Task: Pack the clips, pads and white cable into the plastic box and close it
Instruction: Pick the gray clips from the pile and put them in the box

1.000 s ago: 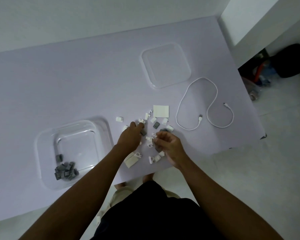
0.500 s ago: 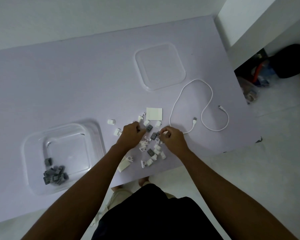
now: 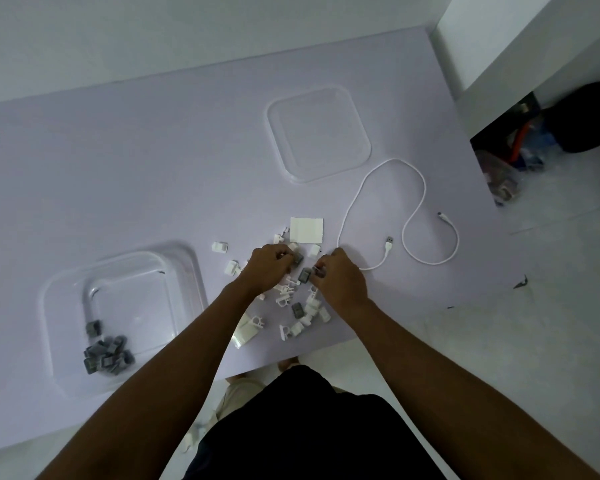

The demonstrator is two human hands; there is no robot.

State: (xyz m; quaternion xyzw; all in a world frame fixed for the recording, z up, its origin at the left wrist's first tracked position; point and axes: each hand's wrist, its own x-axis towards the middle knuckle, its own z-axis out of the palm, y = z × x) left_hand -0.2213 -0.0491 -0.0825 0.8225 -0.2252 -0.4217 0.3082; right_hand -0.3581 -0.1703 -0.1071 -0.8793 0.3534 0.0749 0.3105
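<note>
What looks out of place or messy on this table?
Nothing looks damaged or spilled. Loose clips lie scattered between the left hand and right hand, and the cable sprawls unwound beside them, which fits packing under way.

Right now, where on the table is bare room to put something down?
Free: the stretch left of the lid and behind the box; the strip between lid and pad; the corner right of the cable. Crowded: between box and cable, where clips lie around the left hand and right hand.
</note>
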